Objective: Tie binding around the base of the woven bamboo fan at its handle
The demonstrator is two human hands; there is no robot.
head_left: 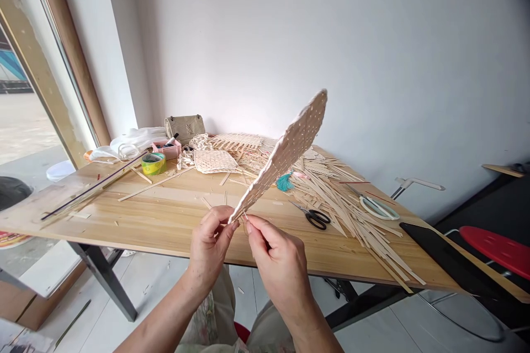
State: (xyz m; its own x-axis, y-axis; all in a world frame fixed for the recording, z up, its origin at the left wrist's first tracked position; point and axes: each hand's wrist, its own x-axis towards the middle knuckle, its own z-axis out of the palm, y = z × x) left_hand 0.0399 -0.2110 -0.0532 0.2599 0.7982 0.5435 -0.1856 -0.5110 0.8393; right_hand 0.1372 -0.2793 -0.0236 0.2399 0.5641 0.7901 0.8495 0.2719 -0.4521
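On my feed, the left hand reaches forward from the lower left, wrist raised, fingers curled. Its thumb and index finger are clamped on the lower end of the woven panel. The right hand reaches in from the lower right, knuckles up, index finger extended toward the left. Its index fingertip is at a thin pale sliver; I cannot tell whether the thumb and index finger are closed on it.

The panel rises from the left fingertips, tilted up and to the right, seen nearly edge-on. The sliver is just beside its lower end, between the two hands. Both hands are at the near edge of the table.

Beyond the fingers, I locate the scissors to the right, lying on the table. The teal tassel is farther back, near loose strips that spread toward the right edge. A second panel lies behind the left hand. Farther left is the tape roll; the bag is at the rear, near the wall.
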